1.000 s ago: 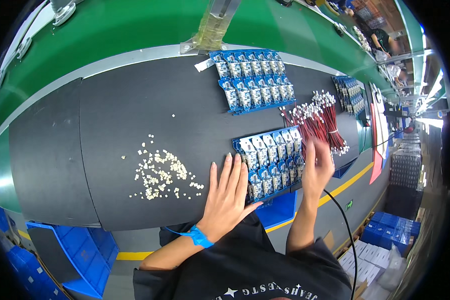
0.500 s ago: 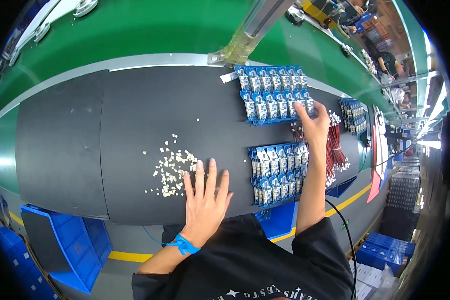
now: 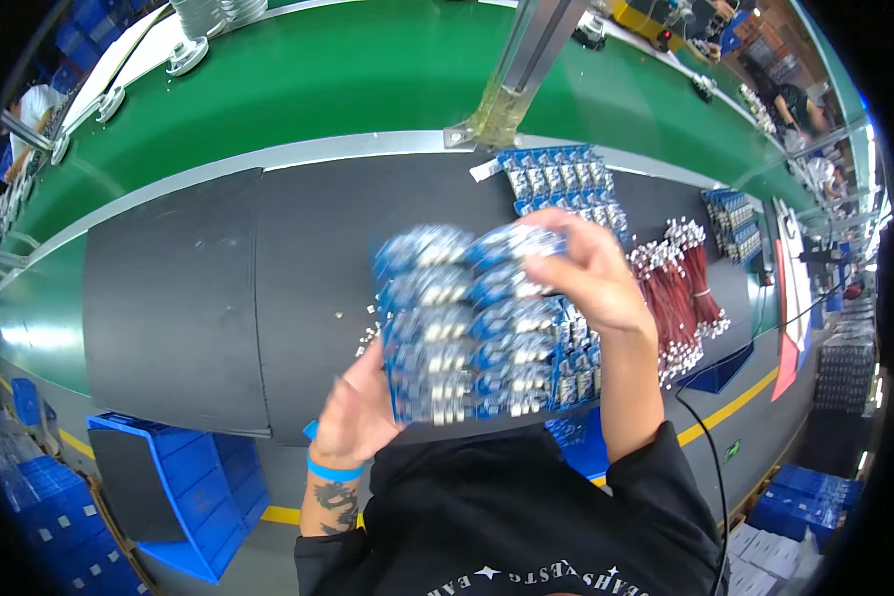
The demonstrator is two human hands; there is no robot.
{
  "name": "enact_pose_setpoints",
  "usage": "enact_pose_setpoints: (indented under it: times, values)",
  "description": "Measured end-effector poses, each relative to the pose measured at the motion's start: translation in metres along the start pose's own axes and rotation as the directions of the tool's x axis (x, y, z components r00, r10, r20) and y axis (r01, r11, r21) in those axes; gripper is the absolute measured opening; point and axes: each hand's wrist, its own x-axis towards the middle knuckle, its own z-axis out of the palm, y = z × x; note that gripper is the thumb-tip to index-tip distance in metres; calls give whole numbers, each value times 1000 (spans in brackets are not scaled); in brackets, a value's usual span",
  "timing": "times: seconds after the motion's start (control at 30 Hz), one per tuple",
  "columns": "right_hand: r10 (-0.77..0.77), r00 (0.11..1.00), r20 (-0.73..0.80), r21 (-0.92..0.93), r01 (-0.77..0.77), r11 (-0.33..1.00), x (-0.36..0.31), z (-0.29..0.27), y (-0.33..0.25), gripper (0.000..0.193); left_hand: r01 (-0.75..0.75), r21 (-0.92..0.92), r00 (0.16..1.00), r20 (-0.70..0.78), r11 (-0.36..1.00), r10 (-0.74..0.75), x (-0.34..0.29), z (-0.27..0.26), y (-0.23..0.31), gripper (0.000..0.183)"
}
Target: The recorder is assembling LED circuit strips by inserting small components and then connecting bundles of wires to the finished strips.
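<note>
A blue panel of circuit boards (image 3: 467, 318), with rows of white connectors, is raised above the dark mat in front of me and blurred by motion. My right hand (image 3: 596, 273) grips its upper right corner, thumb on the face. Against its lower left edge lies my left hand (image 3: 358, 412), a blue band on the wrist. That hand's thumb is smeared, and its fingers partly go out of sight at the panel. A stack of similar panels (image 3: 561, 179) lies beyond my right hand. Another stack (image 3: 578, 368) is partly covered by the held panel.
Small white connectors (image 3: 370, 333) lie scattered left of the panel, partly hidden. Bundles of red wires (image 3: 670, 298) and more board panels (image 3: 733, 223) lie to the right. A green conveyor belt (image 3: 368, 89) runs behind the mat, with a metal post (image 3: 531, 65). A blue bin (image 3: 194, 477) stands lower left.
My right hand has picked up a circuit board panel from the far stack and brought it toward me. My left hand has left the scattered connectors and come to the panel's edge. The view has shifted.
</note>
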Motion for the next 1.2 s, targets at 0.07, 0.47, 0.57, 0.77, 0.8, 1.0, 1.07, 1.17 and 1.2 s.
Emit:
enact_pose_setpoints:
  times: [0.07, 0.47, 0.57, 0.77, 0.8, 1.0, 1.07, 1.17, 1.2]
  values:
    - [125, 979, 162, -99, -110, 989, 7, 29, 0, 39, 125, 64, 985, -127, 990, -116, -18, 1, 2, 64]
    - [133, 967, -216, -110, -159, 981, -38, 92, 90, 19, -332, 699, 611, -352, 633, 709, -40, -3, -42, 39]
    - [171, 966, -194, -64, -187, 980, -33, 98, 100, 20, -189, 922, 575, -176, 339, 799, -48, -15, -51, 38]
    - [122, 979, -161, -354, -172, 919, -30, 97, 85, 16, 72, 997, 584, -32, -12, 811, -45, -16, -49, 26]
    - [78, 983, -167, -371, -136, 919, -30, 98, 85, 17, 76, 996, 545, -71, 34, 835, -46, -21, -51, 21]
    - [113, 970, -216, 118, -89, 989, -24, 106, 99, 8, -137, 988, 638, 148, -77, 756, -30, 4, -34, 31]
    - [149, 974, -168, 189, -117, 975, -19, 108, 98, 9, -262, 964, 647, 210, -45, 733, -29, -4, -34, 39]
    - [224, 971, -86, 245, -197, 949, -15, 105, 101, 9, -323, 946, 649, 230, -11, 726, -32, -13, -37, 40]
    - [246, 967, -62, 249, -223, 942, -15, 104, 103, 9, -326, 945, 654, 231, -7, 720, -31, -12, -35, 40]
